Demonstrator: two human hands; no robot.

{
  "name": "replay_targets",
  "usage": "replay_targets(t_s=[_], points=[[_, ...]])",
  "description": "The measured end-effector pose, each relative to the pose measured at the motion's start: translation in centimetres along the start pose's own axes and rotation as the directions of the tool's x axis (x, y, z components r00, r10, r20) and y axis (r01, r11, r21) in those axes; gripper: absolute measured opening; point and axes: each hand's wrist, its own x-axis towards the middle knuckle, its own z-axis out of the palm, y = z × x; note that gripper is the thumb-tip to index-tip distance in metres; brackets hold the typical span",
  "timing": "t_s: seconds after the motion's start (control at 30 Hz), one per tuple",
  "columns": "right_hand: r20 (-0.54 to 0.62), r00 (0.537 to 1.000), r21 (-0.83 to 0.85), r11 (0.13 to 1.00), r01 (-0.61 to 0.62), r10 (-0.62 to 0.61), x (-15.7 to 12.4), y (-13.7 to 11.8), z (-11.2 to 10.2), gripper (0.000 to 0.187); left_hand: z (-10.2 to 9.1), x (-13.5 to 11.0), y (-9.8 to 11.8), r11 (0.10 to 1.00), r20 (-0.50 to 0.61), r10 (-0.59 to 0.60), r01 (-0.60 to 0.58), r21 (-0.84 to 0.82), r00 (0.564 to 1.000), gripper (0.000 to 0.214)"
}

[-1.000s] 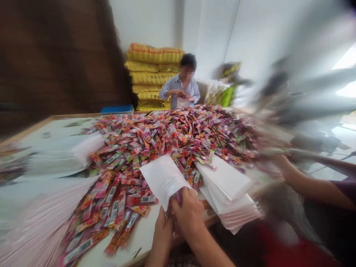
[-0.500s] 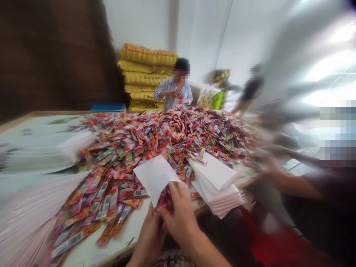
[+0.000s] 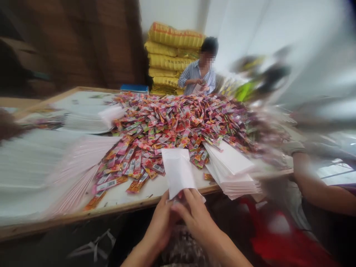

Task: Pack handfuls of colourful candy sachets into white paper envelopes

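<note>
A white bag point(image 3: 178, 171), paper-like, stands out from my hands at the near edge of the table, its far end up. My left hand point(image 3: 163, 221) is closed round its near end from the left. My right hand point(image 3: 193, 212) grips the same end from the right, fingers at the mouth of the bag. A bit of red shows between the fingers; most of what is inside is hidden. Beyond the bag spreads a large heap of small, colourful snack packets point(image 3: 167, 124). A stack of white bags point(image 3: 230, 163) lies right of my hands.
More white bags point(image 3: 80, 167) are fanned out at the left, with another pile point(image 3: 83, 120) behind. A wooden rim point(image 3: 111, 209) edges the table. Across it a person point(image 3: 198, 74) holds something; yellow sacks point(image 3: 169, 61) are stacked behind. Another person's arm point(image 3: 314, 181) is at the right.
The view has swung left and down. The bag has turned more upright, and the dark reddish packets seen at its mouth are now mostly covered by my hands.
</note>
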Motion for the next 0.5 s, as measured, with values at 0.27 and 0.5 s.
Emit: replay_targets(t_s=[0.27, 0.5], points=[[-0.132, 0.991, -0.211, 0.978, 0.0, -0.029, -1.9, 1.7, 1.4, 0.036, -1.4, -0.1, -1.0, 0.996, 0.032, -0.054, 0.051, 0.075, 0.998, 0.059], [0.003, 0.994, -0.34, 0.935, -0.102, 0.109, 1.3, 0.7, 1.6, 0.033, 0.0, -1.1, -0.1, 0.99, -0.064, -0.06, 0.067, 0.125, 0.996, 0.054]])
